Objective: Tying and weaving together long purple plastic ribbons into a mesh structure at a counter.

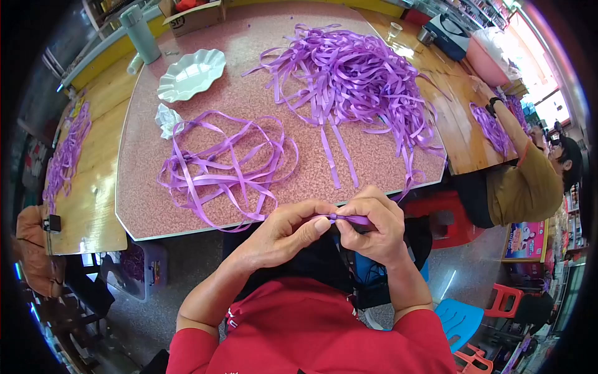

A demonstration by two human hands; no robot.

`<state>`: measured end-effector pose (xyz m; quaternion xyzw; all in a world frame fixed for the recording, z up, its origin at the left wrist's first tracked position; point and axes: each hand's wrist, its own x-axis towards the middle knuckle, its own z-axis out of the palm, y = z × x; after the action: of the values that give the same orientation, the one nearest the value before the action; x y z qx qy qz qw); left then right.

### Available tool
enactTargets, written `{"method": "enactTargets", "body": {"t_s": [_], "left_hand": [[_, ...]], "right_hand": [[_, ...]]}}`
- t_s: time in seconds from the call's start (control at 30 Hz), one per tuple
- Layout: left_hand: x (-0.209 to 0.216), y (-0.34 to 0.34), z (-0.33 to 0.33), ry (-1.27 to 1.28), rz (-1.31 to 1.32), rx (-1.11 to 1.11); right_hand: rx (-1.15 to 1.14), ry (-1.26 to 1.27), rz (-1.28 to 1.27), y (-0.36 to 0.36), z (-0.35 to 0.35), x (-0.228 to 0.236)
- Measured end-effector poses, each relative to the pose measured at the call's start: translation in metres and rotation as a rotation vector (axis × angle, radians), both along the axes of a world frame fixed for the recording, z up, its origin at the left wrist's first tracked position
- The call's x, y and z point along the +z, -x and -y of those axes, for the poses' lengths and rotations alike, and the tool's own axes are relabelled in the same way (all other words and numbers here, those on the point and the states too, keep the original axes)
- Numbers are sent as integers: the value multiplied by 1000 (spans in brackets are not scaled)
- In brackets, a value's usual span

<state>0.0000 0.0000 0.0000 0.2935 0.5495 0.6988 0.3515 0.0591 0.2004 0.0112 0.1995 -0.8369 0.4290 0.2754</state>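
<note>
At the near edge of the pink bench (pixel 143 202), in the head view, both hands meet over a short stretch of purple ribbon (pixel 355 219), with a small darker gathered spot like a knot (pixel 334 217) showing between the fingertips. The left hand (pixel 283 234) pinches the ribbon between thumb and forefinger on one side of that spot; the right hand (pixel 374 227) pinches it on the other side, its fingers curled. The two hands are close together, just beyond the red shirt (pixel 299 324) of the wearer. On the bench, ahead and to the left, lie loose loops of ribbon (pixel 208 179); ahead and to the right rises a big tangled heap of ribbon (pixel 355 75), from which two straight strips (pixel 329 157) reach toward the wearer. Left of the heap and well apart from it stands a pale scalloped dish (pixel 193 75), with a crumpled white tissue (pixel 167 120) near it, touching the loops. Behind the dish are a pale green bottle (pixel 142 37) and an open cardboard box (pixel 194 17). At the right, a person in a brown top (pixel 526 187) sits beside a wooden table (pixel 464 134) bearing more purple ribbon.
</note>
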Motion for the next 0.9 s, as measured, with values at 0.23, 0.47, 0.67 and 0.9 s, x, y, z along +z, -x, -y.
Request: {"method": "enactTargets", "body": {"t_s": [0.23,0.47,0.67,0.9], "left_hand": [[-5,-8,-10,12,-101,51],[-7,-7,-13,-34,-581,234],[-2,-13,-11,-21,-231,166],[-9,-12,-16,35,9,191]], "right_hand": [[20,42,-21,-3,4,4],[47,-107,-174,-6,4,11],[105,-89,-186,2,2,8],[9,63,18,-3,9,0]]}}
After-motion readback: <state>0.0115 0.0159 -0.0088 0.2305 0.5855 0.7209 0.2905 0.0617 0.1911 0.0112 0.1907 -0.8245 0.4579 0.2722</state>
